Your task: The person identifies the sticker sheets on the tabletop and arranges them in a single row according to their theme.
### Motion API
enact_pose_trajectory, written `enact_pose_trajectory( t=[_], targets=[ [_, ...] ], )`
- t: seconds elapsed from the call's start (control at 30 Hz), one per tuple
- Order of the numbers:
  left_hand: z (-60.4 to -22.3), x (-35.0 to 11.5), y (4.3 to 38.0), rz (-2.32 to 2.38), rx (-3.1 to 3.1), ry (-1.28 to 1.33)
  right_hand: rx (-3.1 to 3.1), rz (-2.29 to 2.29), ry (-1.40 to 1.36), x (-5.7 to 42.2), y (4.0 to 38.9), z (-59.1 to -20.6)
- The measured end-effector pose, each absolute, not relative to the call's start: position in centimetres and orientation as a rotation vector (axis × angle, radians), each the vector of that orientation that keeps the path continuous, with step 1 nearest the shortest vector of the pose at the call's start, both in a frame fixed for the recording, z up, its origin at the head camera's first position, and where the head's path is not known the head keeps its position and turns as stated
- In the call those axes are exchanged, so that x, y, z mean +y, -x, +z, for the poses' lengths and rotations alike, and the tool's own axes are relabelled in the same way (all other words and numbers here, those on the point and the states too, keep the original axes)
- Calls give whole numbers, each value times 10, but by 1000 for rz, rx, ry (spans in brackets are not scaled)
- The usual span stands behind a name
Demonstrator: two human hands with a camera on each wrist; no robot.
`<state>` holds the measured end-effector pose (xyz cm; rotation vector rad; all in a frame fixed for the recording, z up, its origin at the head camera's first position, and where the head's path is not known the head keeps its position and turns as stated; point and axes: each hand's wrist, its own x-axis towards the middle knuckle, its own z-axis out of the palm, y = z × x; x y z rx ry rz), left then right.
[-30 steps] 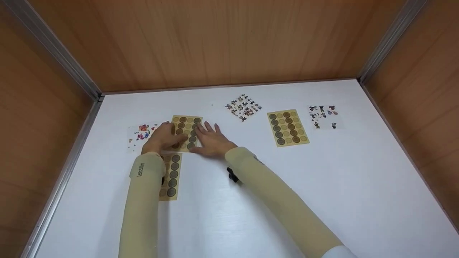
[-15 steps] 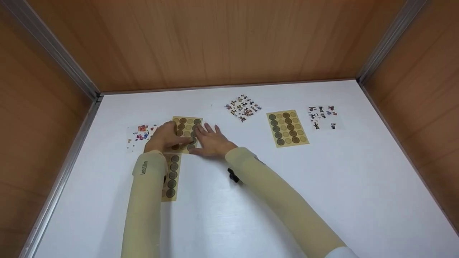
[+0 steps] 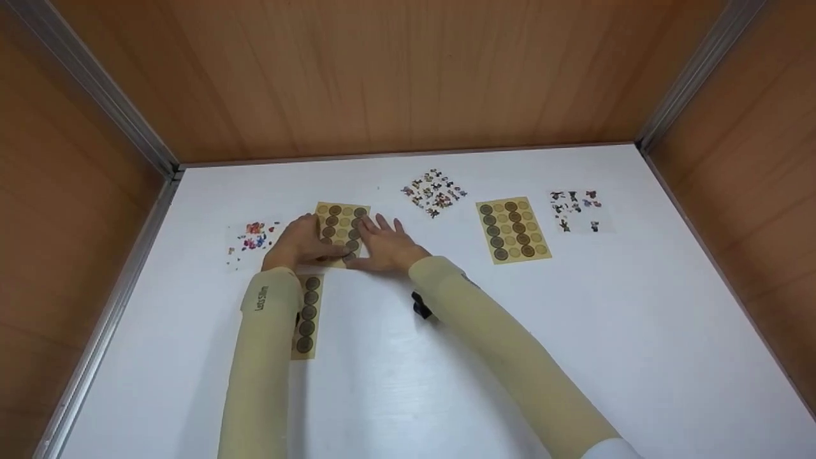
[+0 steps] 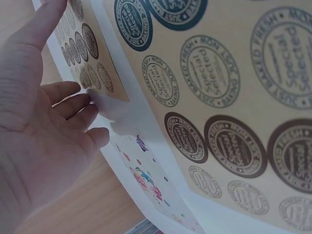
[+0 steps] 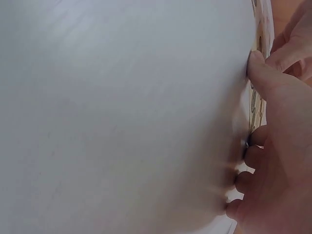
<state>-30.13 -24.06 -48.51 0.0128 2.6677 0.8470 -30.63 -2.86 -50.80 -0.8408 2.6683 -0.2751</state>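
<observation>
A kraft-brown sheet of round stickers [image 3: 343, 223] lies flat at the back left of the table, between both hands. My left hand [image 3: 294, 241] is at its left edge, thumb stretched across its lower part. In the left wrist view the left fingers [image 4: 73, 105] are loosely bent by the sheet's edge. My right hand [image 3: 389, 247] rests on the sheet's right edge with fingers spread; its thumb [image 5: 261, 73] touches the near edge. A second round-sticker sheet [image 4: 209, 73] lies closer to me, partly hidden by the left forearm.
Beside the left hand lies a clear sheet with small colourful stickers [image 3: 254, 237]. Further right are a diamond-turned sticker sheet [image 3: 435, 192], another brown round-sticker sheet [image 3: 513, 229] and a clear sticker sheet [image 3: 577, 210]. Wooden panels [image 3: 408, 76] wall the white table [image 3: 446, 395].
The brown sheet between the hands has shifted slightly right and away from me, and both hands moved with it. The left thumb reaches further across. The other sheets stay put.
</observation>
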Motion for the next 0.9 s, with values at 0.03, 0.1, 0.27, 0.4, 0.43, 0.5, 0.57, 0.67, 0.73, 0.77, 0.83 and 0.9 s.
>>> enact_pose_trajectory(
  t=[0.03, 0.1, 0.27, 0.4, 0.43, 0.5, 0.57, 0.67, 0.73, 0.77, 0.83, 0.9],
  targets=[
    [-485, -240, 301, 849, 2670, -15, 2659, -282, 841, -28, 307, -508],
    [-486, -240, 302, 858, 2676, -4, 2654, -282, 832, -26, 309, -507],
    [-487, -234, 303, 832, 2693, 46, 2673, -281, 800, -20, 313, -506],
    [-491, -227, 304, 722, 2713, 76, 2666, -306, 803, -19, 313, -509],
    [-492, -225, 304, 700, 2714, 77, 2664, -314, 805, -18, 313, -509],
    [-495, -221, 305, 671, 2721, 72, 2660, -330, 802, -18, 312, -509],
    [-497, -219, 305, 663, 2729, 52, 2658, -339, 800, -17, 311, -509],
    [-498, -217, 305, 666, 2729, 35, 2657, -344, 801, -17, 310, -507],
    [-498, -217, 306, 670, 2722, 33, 2662, -348, 804, -16, 311, -507],
    [-498, -217, 307, 673, 2714, 37, 2665, -347, 805, -17, 311, -508],
    [-498, -217, 308, 670, 2707, 47, 2667, -350, 809, -17, 312, -508],
    [-497, -217, 310, 659, 2707, 50, 2669, -352, 805, -17, 313, -509]
  ],
)
